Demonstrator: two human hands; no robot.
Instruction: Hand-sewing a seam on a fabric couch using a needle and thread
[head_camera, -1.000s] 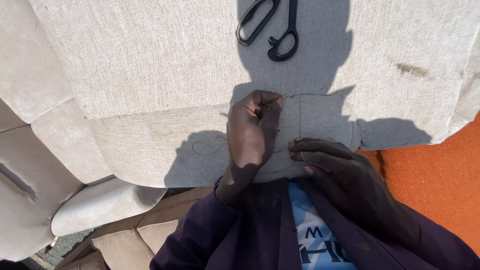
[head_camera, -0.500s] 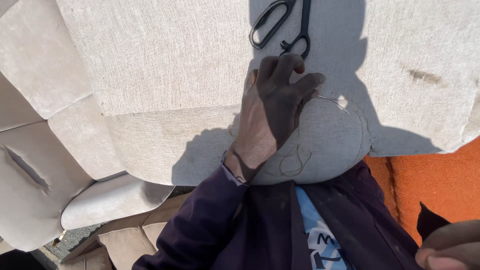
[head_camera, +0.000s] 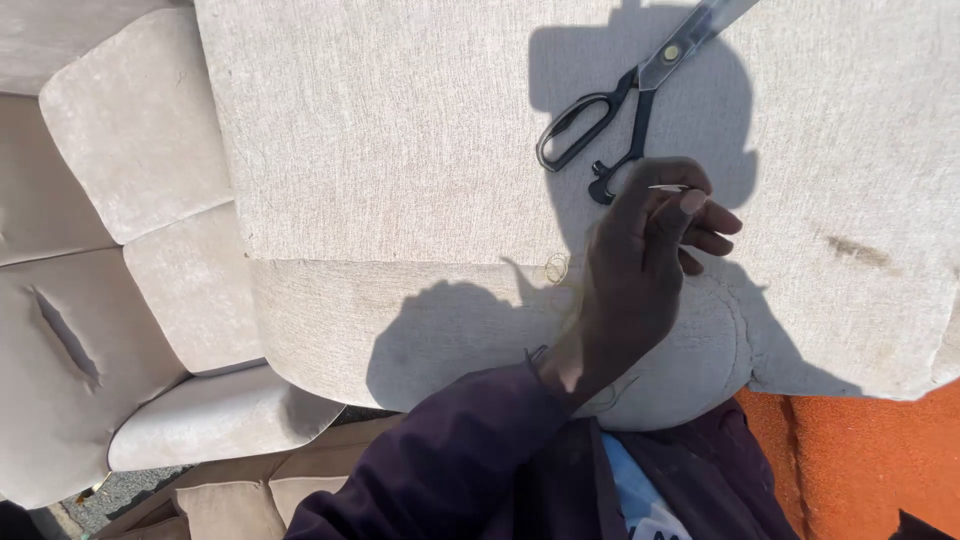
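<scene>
Since the earlier frame, the left hand had lifted off the rounded cushion edge and risen, its fingers no longer splayed flat on the cloth. The right hand, low at the frame's corner half a second before, had dropped out of view.

Thumb and forefinger were pressed together, pinching a thin pale needle whose tip stuck out just above the fingertips. The other fingers curled loosely beneath the pinch. A fine thread showed as a small loop just behind the knuckles, on the wrist side, lying against the beige upholstery cover; whether it ran unbroken to the needle could not be told.

Black-handled scissors lay shut on the fabric just beyond the fingertips, not touching them.

Judged step: hand-stitching the cover's seam, needle drawn clear at the end of a pull. The next stitch would likely call for bringing the needle down to the seam below the fingers, with the thread kept taut and untangled.
</scene>
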